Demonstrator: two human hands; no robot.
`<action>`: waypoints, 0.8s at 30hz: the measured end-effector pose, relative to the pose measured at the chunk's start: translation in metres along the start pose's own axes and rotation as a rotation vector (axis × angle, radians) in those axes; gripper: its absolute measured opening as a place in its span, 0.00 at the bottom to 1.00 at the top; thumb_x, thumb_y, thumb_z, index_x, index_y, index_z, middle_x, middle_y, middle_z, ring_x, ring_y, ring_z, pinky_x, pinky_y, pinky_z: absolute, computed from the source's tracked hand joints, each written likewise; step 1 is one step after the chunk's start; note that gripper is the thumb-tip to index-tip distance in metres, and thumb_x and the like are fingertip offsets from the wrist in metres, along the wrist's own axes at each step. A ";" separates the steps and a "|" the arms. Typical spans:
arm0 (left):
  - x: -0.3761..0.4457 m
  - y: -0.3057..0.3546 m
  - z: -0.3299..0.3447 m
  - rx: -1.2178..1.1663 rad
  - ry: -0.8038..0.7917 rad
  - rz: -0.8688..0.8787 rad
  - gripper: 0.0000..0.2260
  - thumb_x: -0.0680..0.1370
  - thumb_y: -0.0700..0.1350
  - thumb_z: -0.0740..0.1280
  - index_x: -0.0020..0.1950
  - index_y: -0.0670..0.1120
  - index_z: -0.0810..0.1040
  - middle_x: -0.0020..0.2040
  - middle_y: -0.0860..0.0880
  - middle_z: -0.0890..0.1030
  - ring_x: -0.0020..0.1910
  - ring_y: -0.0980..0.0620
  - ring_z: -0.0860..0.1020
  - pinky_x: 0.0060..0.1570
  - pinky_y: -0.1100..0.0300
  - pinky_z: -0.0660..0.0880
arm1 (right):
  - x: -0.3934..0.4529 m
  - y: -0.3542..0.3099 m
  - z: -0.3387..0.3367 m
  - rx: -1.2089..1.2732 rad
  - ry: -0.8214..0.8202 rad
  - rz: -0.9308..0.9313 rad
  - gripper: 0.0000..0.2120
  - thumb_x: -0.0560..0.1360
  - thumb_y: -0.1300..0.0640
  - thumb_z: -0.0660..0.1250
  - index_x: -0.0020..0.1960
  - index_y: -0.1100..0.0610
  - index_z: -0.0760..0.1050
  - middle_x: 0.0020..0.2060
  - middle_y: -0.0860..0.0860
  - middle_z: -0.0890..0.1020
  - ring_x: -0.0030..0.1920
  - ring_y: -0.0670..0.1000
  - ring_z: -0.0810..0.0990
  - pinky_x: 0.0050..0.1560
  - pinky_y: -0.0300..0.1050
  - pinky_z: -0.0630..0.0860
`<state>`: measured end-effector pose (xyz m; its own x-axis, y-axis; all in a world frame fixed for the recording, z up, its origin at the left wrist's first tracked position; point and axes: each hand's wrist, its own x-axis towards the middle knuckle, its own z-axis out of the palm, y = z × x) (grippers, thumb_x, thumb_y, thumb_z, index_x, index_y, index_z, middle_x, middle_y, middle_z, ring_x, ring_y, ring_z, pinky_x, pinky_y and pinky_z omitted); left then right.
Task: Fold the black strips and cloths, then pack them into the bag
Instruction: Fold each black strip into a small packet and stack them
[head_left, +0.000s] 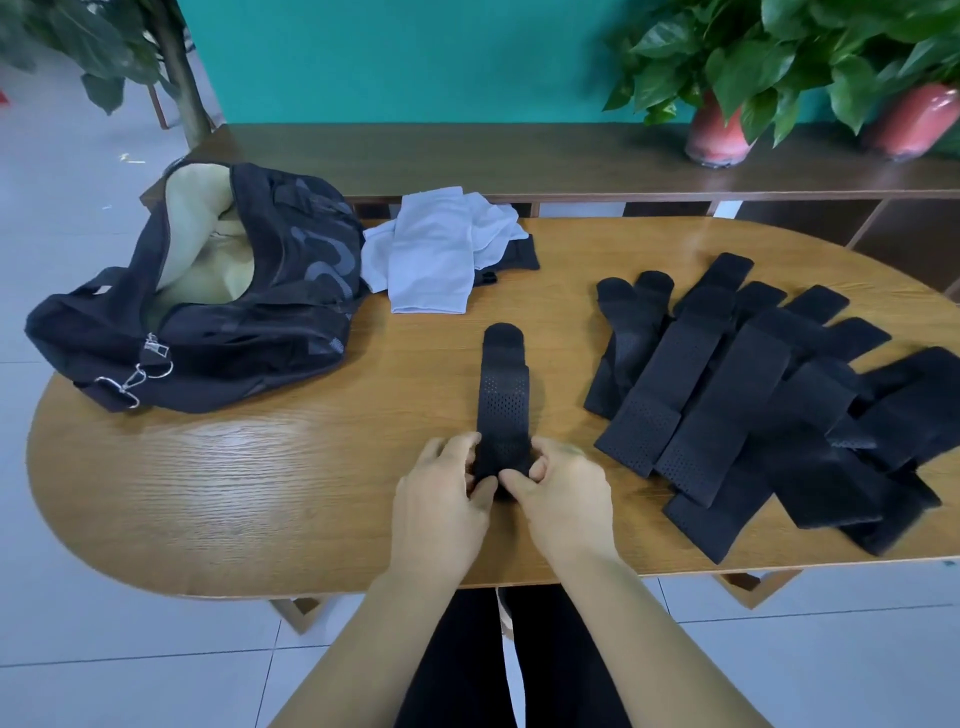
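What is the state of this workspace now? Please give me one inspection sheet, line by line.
Surface: oval wooden table, bare in front left.
Job's things: one black strip lies lengthwise at centre; pile of black strips on the right; open black bag at left; pale cloths beside the bag.
Clutter: nothing seen.
Grips: left hand and right hand both pinch the near end of the centre strip.
Cables: nothing seen.
Surroundings: dark shelf behind, two potted plants on it, teal wall, tiled floor.

Perforated matt black fabric strip (503, 410) lies on glossy, wood-grained table (249, 483); bag (218, 312) clips shiny metal.
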<state>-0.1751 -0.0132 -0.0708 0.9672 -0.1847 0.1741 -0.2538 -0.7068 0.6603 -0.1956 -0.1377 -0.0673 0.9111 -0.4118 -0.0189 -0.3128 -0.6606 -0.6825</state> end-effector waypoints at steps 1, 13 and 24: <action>0.000 -0.003 0.001 0.005 -0.005 0.024 0.22 0.75 0.45 0.72 0.68 0.51 0.74 0.55 0.55 0.75 0.49 0.56 0.77 0.51 0.58 0.75 | 0.000 0.000 -0.001 0.003 0.001 0.003 0.16 0.74 0.51 0.71 0.59 0.54 0.76 0.40 0.49 0.77 0.42 0.49 0.77 0.45 0.47 0.76; 0.010 -0.013 -0.020 0.350 -0.321 0.352 0.25 0.78 0.57 0.63 0.75 0.52 0.67 0.76 0.58 0.63 0.74 0.58 0.56 0.65 0.59 0.56 | -0.017 0.013 0.011 -0.281 0.171 -0.438 0.07 0.70 0.62 0.72 0.48 0.60 0.79 0.57 0.55 0.77 0.46 0.55 0.80 0.30 0.43 0.79; -0.021 -0.016 -0.027 0.372 -0.216 0.455 0.20 0.67 0.46 0.65 0.58 0.48 0.83 0.57 0.52 0.83 0.56 0.55 0.77 0.50 0.60 0.72 | -0.049 0.029 -0.011 -0.332 0.079 -0.587 0.20 0.67 0.57 0.62 0.56 0.58 0.80 0.57 0.50 0.81 0.55 0.51 0.75 0.48 0.48 0.78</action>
<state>-0.1908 0.0203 -0.0655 0.7503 -0.6300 0.2004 -0.6610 -0.7079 0.2490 -0.2522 -0.1433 -0.0784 0.9367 0.0373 0.3482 0.1500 -0.9412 -0.3027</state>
